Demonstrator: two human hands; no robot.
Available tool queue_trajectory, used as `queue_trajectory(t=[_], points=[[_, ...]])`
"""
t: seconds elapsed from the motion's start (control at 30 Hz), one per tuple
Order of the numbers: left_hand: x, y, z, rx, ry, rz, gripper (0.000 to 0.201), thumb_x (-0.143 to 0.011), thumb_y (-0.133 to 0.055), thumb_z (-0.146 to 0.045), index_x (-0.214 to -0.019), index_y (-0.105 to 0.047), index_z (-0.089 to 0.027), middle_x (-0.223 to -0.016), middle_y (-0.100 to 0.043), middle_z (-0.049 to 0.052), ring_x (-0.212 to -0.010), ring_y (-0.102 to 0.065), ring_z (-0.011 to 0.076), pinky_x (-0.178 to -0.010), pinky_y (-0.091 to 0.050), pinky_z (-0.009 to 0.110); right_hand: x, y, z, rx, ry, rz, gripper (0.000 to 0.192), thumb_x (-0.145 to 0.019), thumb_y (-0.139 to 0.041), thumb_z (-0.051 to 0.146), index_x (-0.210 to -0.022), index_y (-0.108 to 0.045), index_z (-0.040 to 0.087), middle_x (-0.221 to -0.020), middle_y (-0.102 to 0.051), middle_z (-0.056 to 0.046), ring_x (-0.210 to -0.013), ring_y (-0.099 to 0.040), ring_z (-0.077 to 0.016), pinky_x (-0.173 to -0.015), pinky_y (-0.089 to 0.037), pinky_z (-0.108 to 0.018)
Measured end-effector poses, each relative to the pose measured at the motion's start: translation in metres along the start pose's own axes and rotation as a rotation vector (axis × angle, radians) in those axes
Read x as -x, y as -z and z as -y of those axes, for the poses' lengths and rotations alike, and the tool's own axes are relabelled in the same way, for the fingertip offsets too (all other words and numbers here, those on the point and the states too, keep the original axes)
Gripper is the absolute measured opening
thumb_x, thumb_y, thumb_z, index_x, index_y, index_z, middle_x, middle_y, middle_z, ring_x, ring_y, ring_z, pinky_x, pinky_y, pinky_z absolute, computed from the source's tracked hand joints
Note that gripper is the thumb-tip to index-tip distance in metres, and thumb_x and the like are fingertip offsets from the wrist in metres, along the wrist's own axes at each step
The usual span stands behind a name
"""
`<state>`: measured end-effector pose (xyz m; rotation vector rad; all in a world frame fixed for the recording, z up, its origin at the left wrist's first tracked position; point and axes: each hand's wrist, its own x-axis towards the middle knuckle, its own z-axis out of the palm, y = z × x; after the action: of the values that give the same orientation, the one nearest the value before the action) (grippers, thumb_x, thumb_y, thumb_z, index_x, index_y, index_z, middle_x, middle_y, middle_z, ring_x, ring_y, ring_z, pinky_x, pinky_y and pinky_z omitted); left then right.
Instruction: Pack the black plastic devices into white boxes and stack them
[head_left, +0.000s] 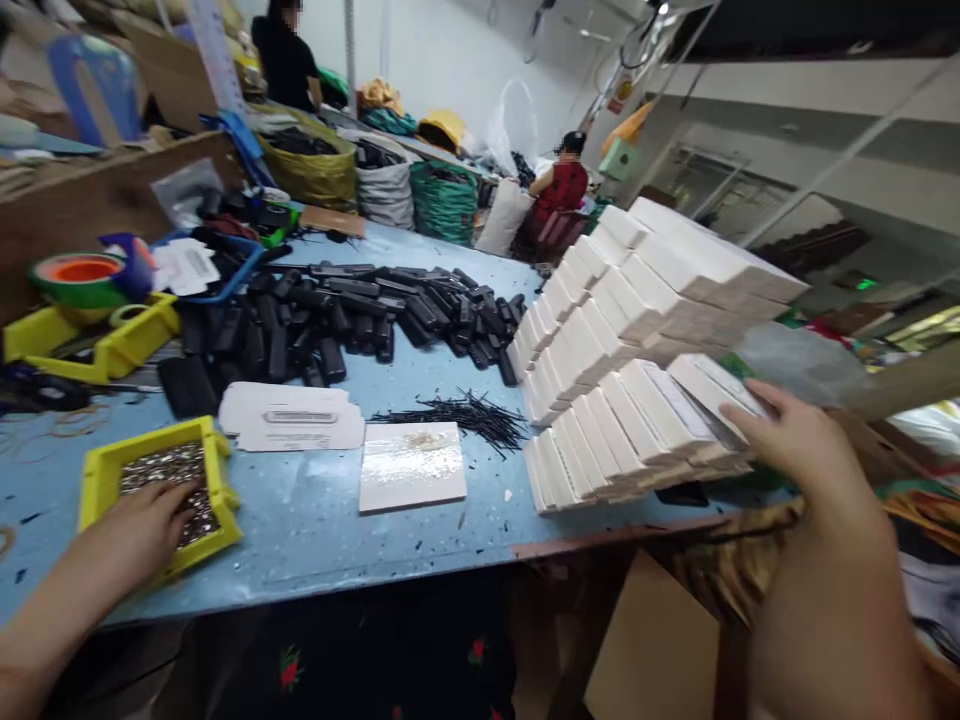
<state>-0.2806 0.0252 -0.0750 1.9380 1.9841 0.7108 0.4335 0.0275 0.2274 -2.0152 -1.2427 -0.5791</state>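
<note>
At the lower left, my left hand (pixel 146 522) reaches into a yellow bin (pixel 101 470) of small shiny metal pieces (pixel 169 468), perhaps screws. Its fingers are curled down among them, and the fingertips are partly hidden. On the right, my right hand (pixel 802 440) grips the end of a white box (pixel 709 385), thumb and fingers on either side. That box sits tilted at the near end of a tall stack of white boxes (pixel 592 330). Between my hands lies a flat white board (pixel 412 480) with a glossy top.
Thin black strips (pixel 480 420) lie behind the board, beside a flat printed white carton (pixel 292 415). Black plastic pieces (pixel 360 300) are heaped farther back. Another yellow bin (pixel 97 350) and rolls of tape (pixel 79 270) stand left. Two people (pixel 562 185) are beyond the sacks (pixel 442 200).
</note>
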Motion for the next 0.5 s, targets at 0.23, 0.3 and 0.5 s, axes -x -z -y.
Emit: queue_trajectory(t=[0.23,0.3,0.5], points=[[0.01,0.017,-0.036,-0.153,0.044,0.013,0.041,-0.087,-0.035,-0.053,-0.072,-0.061,-0.025,-0.075,-0.068,-0.001,-0.075,-0.066,0.0242,-0.077,-0.055,0.045,0.14,-0.148,0.169,-0.895,0.166,0.58,0.037,-0.067,-0.074,0.041,-0.092,-0.069,0.013,-0.094,-0.064,-0.008,-0.082,-0.059,-0.0095,-0.08,-0.049,-0.026],[0.016,0.024,-0.045,-0.104,0.043,-0.058,0.038,-0.087,-0.039,-0.055,-0.08,-0.065,-0.028,-0.086,-0.07,-0.005,-0.087,-0.066,0.024,-0.088,-0.052,0.049,0.162,-0.219,0.225,-0.967,-0.178,0.876,0.047,-0.056,-0.081,0.027,-0.099,-0.066,0.013,-0.093,-0.064,-0.005,-0.074,-0.056,-0.0052,-0.075,-0.049,-0.02],[0.044,0.025,-0.089,0.214,0.387,-0.213,0.04,-0.071,-0.055,-0.065,-0.085,-0.073,-0.032,-0.097,-0.074,-0.001,-0.095,-0.068,0.0308,-0.094,-0.052,0.051,0.142,-0.357,0.311,-1.045,-0.637,0.892,0.043,-0.086,-0.055,0.042,-0.104,-0.057,0.003,-0.073,-0.056,-0.002,-0.06,-0.048,-0.0006,-0.065,-0.046,-0.015]])
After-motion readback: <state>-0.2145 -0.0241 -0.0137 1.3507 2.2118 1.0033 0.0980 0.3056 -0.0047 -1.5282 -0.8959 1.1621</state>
